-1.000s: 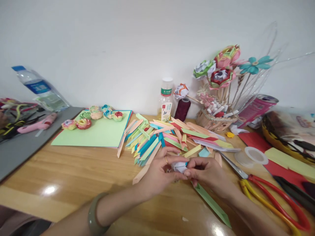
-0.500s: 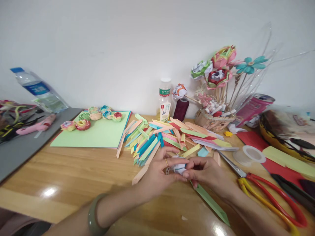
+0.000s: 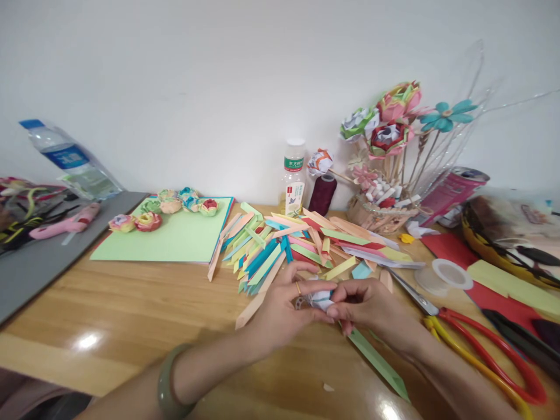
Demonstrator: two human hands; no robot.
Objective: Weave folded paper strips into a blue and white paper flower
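Low over the table, both hands meet around a small white and blue folded-paper piece [image 3: 321,299]. My left hand [image 3: 286,300], with a ring on one finger, pinches it from the left. From the right, my right hand [image 3: 365,303] grips its edge between thumb and fingertips. A long green folded paper strip [image 3: 378,363] slants down to the right from under my right fingers; whether it is held or lies on the table I cannot tell. Just beyond my hands spreads a pile of coloured folded paper strips [image 3: 262,251].
Red and yellow scissors [image 3: 455,326] lie at right beside a clear tape roll [image 3: 444,277]. Several rolled paper flowers [image 3: 147,221] sit on green paper [image 3: 175,248]. Against the wall stand a bottle [image 3: 294,178], a dark thread spool [image 3: 322,195] and a flower basket [image 3: 380,216].
Both hands keep their hold on the white and blue paper piece, with only slight finger movement. The whole view has shifted a little; everything else stays in place.
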